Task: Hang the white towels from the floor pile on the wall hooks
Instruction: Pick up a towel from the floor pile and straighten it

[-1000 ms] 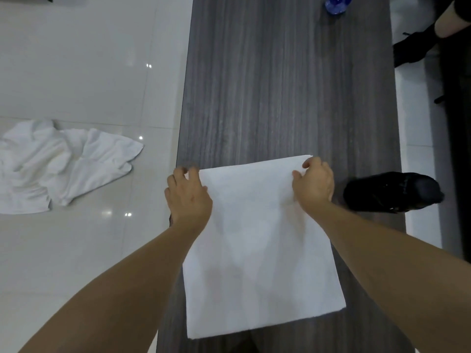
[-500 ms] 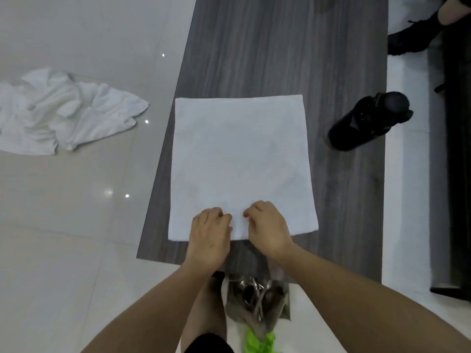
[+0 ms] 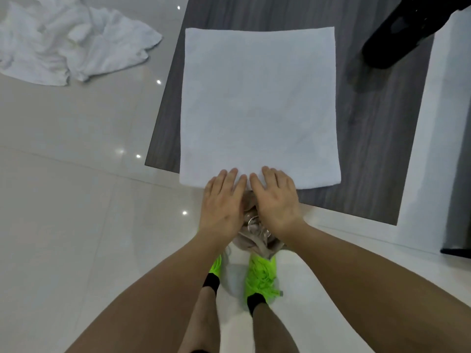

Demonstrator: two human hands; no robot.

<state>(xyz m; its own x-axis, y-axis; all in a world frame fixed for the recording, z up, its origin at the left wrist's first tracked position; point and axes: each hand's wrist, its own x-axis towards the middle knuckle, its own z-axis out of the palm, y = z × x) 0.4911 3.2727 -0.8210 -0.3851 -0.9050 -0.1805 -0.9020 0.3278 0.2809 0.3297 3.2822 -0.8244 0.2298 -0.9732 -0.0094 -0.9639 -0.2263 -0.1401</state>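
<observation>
At about 10 o'clock, far from the hands, the floor pile (image 3: 68, 44) of white towels lies crumpled on the shiny floor (image 3: 63, 200), well apart from the dark bench (image 3: 377, 149). On the bench lies one folded towel (image 3: 260, 105), flat and almost square, a bit longer from 6 o'clock to 12 o'clock. Its near edge sits at the bench's near edge, and its left near corner hangs a little past the bench's corner. The left hand (image 3: 221, 205) and the right hand (image 3: 276, 202) are side by side at 6 o'clock of the towel. Each grip is wide and flat, holding nothing, with the fingertips resting on the towel's near edge. So the towel stretches away from both hands toward 12 o'clock, and both hands are equally near it. I think the next move is to pinch that near edge and lift or fold the towel, and nothing lies on top of it to get in the way. At about 2 o'clock a black thing (image 3: 392, 34) stands on the bench, near the towel's far right corner but apart from it. No wall hooks can be seen here. Bright green shoes (image 3: 261, 273) stand below the hands.
</observation>
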